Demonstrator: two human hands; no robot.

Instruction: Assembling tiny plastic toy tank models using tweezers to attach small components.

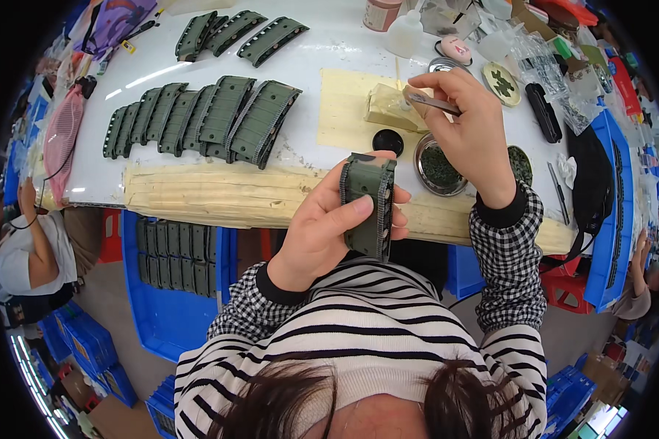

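My left hand (316,230) grips a curved dark-green segmented piece (364,181) with a ridged edge, held upright near the table's front edge. Its thumb lies across the face of the piece. My right hand (474,128) pinches metal tweezers (438,105), which point left over a cream-coloured block (383,110). Whether the tweezer tips hold anything is too small to tell. Below the right hand, a round steel bowl (441,192) contains small dark-green bits. A little black round dish (388,141) sits between the block and the held piece.
Rows of similar green pieces (212,117) stand at the table's left, with several more behind. Cream tape or paper (220,194) covers the front edge. A white bottle (405,35), a yellowish dish (516,94) and a black pouch (589,175) crowd the right. Blue crates (161,322) stand below.
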